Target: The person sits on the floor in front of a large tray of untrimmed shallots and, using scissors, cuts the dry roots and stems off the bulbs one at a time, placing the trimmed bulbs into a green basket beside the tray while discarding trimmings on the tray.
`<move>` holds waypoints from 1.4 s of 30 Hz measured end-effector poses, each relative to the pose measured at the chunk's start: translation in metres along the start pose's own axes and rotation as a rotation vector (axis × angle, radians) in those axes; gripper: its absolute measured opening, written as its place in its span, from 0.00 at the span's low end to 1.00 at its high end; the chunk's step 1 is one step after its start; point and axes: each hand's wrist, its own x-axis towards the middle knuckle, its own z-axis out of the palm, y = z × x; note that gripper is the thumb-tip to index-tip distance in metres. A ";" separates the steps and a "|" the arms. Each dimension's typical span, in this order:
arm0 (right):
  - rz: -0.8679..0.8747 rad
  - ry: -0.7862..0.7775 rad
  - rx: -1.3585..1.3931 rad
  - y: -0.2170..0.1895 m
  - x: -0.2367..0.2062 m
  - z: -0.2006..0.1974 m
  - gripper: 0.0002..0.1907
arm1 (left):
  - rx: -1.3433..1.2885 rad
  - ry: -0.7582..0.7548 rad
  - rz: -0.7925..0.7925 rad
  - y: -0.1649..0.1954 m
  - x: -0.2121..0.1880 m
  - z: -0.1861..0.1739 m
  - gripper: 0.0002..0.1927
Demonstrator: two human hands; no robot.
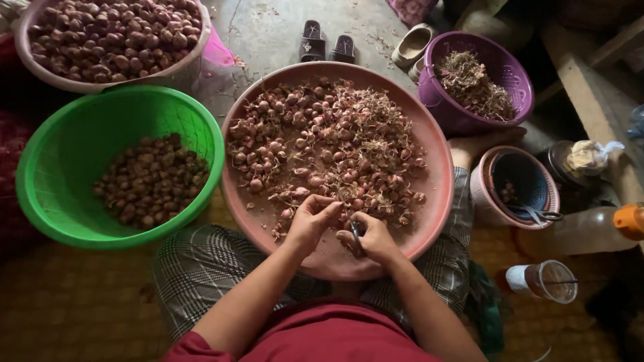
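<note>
Left hand (312,218) pinches a small shallot (335,209) between closed fingertips; right hand (372,238) is closed around a dark-handled knife (355,238), touching the left; both rest over the near rim of the round pink tray (439,194) heaped with shallots; green basket (74,221) of trimmed bulbs lies left; purple basket (516,74) of trimmings right.

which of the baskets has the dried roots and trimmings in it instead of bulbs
The purple basket at upper right; it holds dry stringy trimmings, while the green basket and the pale basket hold bulbs.

Glossy green plastic basin (47,174), matt pink plastic tray (439,181), papery shallots (322,141), checked cloth (201,268).
</note>
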 end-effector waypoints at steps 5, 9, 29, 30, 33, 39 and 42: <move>-0.080 -0.021 0.088 0.027 0.006 -0.006 0.13 | -0.039 0.050 -0.068 -0.002 0.001 -0.002 0.10; -0.141 0.054 0.260 0.039 0.016 -0.015 0.09 | -0.071 0.118 -0.135 0.013 0.005 -0.002 0.10; 0.065 0.015 -0.296 -0.011 -0.005 -0.010 0.24 | 0.370 -0.022 0.004 0.079 0.032 -0.011 0.10; 0.002 0.031 -0.365 -0.013 -0.005 -0.006 0.26 | 0.329 -0.001 -0.031 0.074 0.027 -0.011 0.09; -0.085 0.052 -0.482 -0.017 -0.001 0.003 0.30 | 0.156 0.014 -0.097 0.055 0.016 -0.010 0.09; -0.093 0.076 -0.484 -0.007 -0.002 0.004 0.29 | 0.091 -0.054 -0.181 0.033 0.003 -0.008 0.11; -0.147 0.064 -0.396 0.003 -0.002 0.001 0.24 | 0.082 -0.054 -0.153 0.026 0.002 -0.010 0.11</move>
